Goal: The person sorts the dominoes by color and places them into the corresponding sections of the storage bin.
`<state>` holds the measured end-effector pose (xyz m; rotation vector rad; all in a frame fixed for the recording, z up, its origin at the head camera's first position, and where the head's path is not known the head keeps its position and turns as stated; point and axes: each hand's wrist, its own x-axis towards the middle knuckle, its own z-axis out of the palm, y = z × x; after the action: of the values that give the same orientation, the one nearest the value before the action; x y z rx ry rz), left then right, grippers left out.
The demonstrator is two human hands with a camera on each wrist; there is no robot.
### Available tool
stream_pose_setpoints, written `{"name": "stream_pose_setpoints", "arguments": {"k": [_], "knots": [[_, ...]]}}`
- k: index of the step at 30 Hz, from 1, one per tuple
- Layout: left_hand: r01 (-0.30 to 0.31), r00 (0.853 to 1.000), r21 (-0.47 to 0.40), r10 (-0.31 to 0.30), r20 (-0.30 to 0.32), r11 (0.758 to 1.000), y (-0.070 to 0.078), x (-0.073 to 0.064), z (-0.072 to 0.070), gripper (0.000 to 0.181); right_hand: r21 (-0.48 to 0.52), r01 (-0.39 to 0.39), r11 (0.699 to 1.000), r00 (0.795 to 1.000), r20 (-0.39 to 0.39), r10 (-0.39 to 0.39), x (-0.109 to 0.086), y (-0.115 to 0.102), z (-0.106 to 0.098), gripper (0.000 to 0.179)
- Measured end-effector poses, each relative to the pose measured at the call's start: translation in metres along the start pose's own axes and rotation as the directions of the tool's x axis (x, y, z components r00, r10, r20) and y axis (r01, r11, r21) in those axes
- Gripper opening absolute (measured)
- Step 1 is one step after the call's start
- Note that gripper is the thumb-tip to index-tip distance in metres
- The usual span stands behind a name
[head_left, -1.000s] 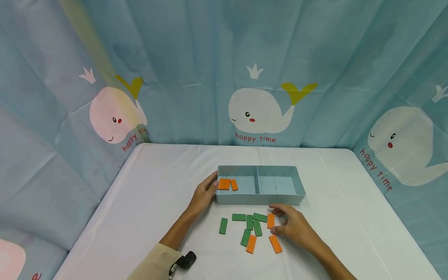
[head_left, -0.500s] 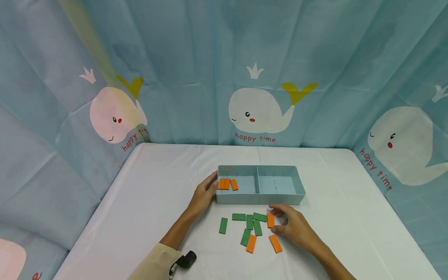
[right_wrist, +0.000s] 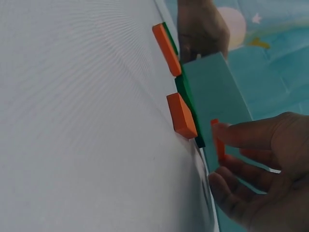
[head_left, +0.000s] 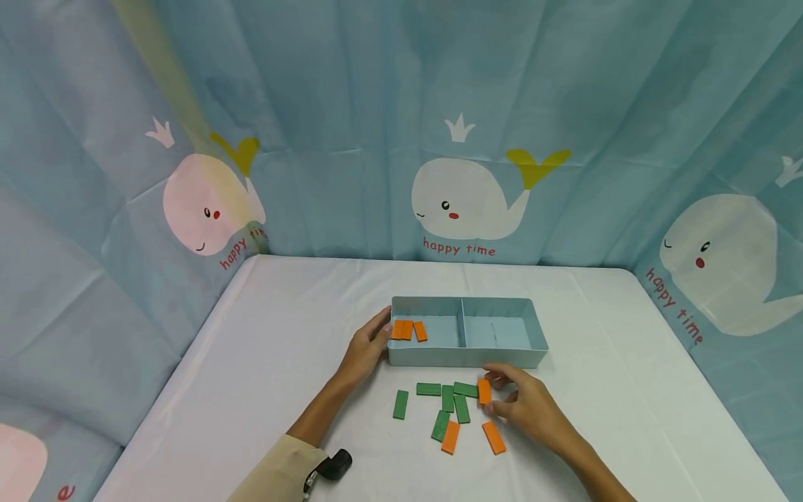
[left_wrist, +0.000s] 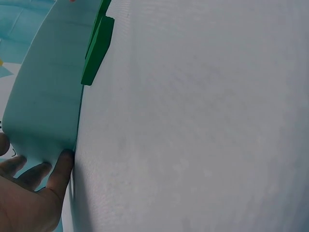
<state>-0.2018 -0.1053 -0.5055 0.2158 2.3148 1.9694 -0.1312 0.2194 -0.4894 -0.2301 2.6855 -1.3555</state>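
Note:
My right hand (head_left: 528, 406) pinches an orange tile (head_left: 484, 392) by its ends, between thumb and fingertips. The right wrist view shows this tile (right_wrist: 218, 140) edge-on in front of the box's side. At the left end of a blue-grey two-compartment box (head_left: 467, 358), my left hand (head_left: 365, 352) rests with its fingers against the end wall. Seen from the left wrist, those fingertips (left_wrist: 65, 155) touch the box's lower end. Several orange tiles (head_left: 419, 331) lie in the left compartment, and a thin mark shows on the right compartment's floor.
On the white table (head_left: 301, 307), several green tiles (head_left: 429, 389) lie in front of the box, some touching each other. Two orange tiles (head_left: 493, 438) lie nearer the person. A blue whale-print curtain (head_left: 351, 195) hangs behind the table. A black device sits at the left cuff.
The orange tile in my right hand has shifted slightly up and away from the person, between the fingertips. My left hand and the box stay in place.

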Motion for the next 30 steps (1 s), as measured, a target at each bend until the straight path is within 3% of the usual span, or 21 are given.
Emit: {"name": "stream_pose_setpoints", "arguments": {"k": [15, 24, 30], "knots": [[0.002, 1.000, 0.071, -0.001, -0.019, 0.997, 0.002, 0.000, 0.000, 0.055, 0.014, 0.116, 0.993, 0.993, -0.016, -0.116, 0.001, -0.010, 0.002, 0.062], [-0.001, 1.000, 0.081, 0.004, -0.030, 0.997, 0.003, 0.000, 0.001, 0.054, 0.056, 0.263, 0.963, 0.963, -0.066, -0.260, 0.003, -0.016, 0.004, 0.060], [-0.008, 0.999, 0.100, 0.011, -0.036, 0.995, 0.001, -0.001, 0.001, 0.055, 0.076, 0.312, 0.947, 0.949, -0.074, -0.307, 0.006, -0.020, 0.007, 0.058]]}}
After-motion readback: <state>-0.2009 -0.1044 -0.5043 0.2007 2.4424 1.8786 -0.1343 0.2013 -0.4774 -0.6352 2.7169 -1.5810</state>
